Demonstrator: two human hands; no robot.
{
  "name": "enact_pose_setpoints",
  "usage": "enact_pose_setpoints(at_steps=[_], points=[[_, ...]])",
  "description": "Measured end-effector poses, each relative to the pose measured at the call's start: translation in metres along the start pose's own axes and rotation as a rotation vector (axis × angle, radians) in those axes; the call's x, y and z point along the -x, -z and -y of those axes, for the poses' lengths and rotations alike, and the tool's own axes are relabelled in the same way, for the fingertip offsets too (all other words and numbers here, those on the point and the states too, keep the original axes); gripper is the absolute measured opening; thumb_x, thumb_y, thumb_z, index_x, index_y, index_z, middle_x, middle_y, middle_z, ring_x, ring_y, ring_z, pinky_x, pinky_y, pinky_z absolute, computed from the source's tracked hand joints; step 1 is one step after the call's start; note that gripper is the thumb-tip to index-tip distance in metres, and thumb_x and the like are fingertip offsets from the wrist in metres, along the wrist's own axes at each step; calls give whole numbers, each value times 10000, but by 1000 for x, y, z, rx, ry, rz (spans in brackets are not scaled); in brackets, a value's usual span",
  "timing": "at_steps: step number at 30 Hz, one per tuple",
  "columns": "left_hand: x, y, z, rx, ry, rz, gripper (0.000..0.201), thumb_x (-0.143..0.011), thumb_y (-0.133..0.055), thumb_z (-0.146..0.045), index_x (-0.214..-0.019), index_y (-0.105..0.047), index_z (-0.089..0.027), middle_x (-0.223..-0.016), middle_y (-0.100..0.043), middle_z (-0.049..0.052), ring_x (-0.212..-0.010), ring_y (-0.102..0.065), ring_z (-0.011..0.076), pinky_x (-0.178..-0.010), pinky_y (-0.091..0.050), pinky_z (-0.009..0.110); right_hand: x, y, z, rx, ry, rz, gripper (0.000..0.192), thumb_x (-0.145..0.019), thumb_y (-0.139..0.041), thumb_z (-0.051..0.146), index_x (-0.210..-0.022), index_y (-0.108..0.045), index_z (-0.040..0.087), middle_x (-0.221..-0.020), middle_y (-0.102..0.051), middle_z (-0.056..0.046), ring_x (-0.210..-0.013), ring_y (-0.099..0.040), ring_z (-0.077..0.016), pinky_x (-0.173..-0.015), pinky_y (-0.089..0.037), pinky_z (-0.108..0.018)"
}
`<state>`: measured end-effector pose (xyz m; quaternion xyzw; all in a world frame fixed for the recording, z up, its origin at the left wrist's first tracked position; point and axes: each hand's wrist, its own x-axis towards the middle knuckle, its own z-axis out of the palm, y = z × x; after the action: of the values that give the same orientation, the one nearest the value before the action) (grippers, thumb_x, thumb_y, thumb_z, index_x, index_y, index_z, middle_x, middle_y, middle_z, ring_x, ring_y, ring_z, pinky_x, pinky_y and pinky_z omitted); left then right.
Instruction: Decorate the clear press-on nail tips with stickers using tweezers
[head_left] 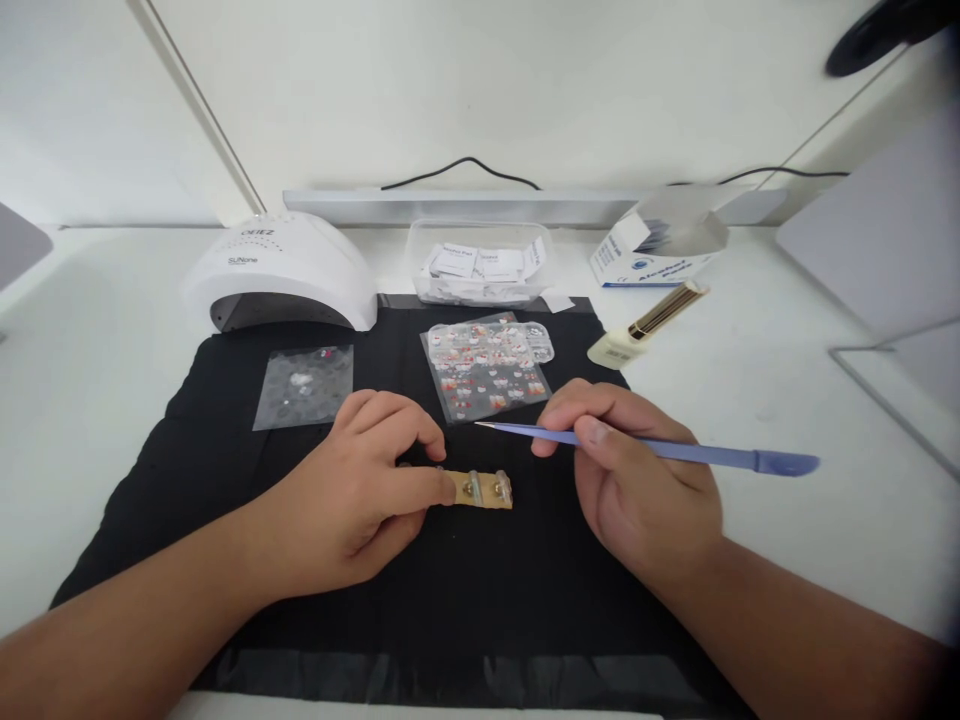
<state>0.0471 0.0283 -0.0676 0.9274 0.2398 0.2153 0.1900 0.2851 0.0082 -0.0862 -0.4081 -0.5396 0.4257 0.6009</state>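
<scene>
Matte black mat point(225, 450), slim blue tweezers point(675, 452)

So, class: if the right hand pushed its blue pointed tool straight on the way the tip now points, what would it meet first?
The right hand aims the blue tool leftward. Probably the left hand, near its knuckles, comes first, though depth is unclear and the tip may pass above it.

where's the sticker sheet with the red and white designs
In the head view, the sticker sheet lies on the black mat, centre-back, just beyond the right hand and in front of the clear tray.
</scene>
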Motion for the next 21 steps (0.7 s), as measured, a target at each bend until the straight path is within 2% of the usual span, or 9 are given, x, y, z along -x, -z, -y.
enact_pose_setpoints(at_steps=[9, 13, 16, 18, 21], points=[[1, 1, -3, 7, 11, 2, 329, -873, -479, -11, -1036, -650, -238, -1117, -543, 54, -1091, -496, 249, -916, -345, 452, -1, 0, -1, -52, -18, 0, 233, -844, -556, 146, -786, -754, 252, -656, -657, 14, -665, -576, -161, -660, -421, -339], [5, 15, 2, 0, 99, -130, 302, -902, -509, -83, -1130, -609, -254, -1182, -529, 53, -1127, -519, 233, -962, -413, 418, -1, 2, -1, -90, -31, -8, 210, -829, -572, 153, -785, -754, 248, -650, -654, 10, -657, -585, -158, -653, -442, -326], [9, 31, 15, -114, 240, -276, 245, -902, -544, -186, -1138, -593, -230, -1176, -556, 63, -1131, -542, 246, -973, -456, 405, -1, 3, -1, -99, -47, -8, 196, -817, -582, 161, -779, -754, 247, -638, -649, 7, -662, -593, -159, -647, -452, -313], [10, 38, 25, -241, 390, -318, 224, -897, -538, -246, -1106, -613, -212, -1158, -578, 75, -1149, -540, 277, -1031, -432, 469, -2, 3, -1, -104, -67, -8, 179, -809, -593, 175, -772, -753, 247, -646, -655, 7, -660, -600, -154, -648, -461, -305], [9, 40, 38, -400, 697, -198, 329, -859, -536, -326, -1153, -641, -219, -1190, -602, 104, -1171, -528, 360, -1020, -416, 600, -2, 2, -1, -102, -91, -37, 151, -788, -613, 196, -746, -748, 248, -660, -660, 8, -641, -603, -147, -646, -473, -299]])
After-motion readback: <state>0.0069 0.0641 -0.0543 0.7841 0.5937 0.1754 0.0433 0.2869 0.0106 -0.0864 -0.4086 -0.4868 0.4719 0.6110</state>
